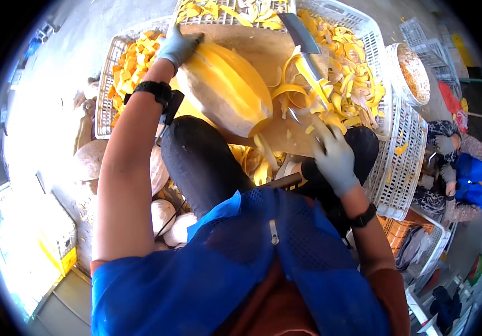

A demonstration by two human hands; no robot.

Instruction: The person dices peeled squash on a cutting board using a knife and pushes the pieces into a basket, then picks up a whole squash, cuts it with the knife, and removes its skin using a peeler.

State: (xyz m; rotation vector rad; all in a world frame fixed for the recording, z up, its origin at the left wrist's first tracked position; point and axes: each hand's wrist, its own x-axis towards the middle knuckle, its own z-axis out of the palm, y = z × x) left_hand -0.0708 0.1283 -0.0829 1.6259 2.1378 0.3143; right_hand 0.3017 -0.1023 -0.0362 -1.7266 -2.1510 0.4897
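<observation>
A large, long pumpkin [227,89] lies tilted on a brown board [230,33] in front of my knees. Bright yellow stripes show where its skin is off, and pale skin remains between them. My gloved left hand [179,47] rests on its far end, fingers spread. At the right of the pumpkin's near end is my gloved right hand [333,157], apart from it. Its bent fingers hold what looks like a peeler [293,115], with only a small metal part showing. A broad-bladed knife [301,35] lies on the board's right side among curled peels [291,95].
Orange pumpkin chunks [134,61] fill a crate at the left. Peelings [353,61] heap in a white crate [372,28] at the right, beside a white bucket [398,73]. Whole pale pumpkins [91,159] lie at my left. Another person [470,173] sits far right.
</observation>
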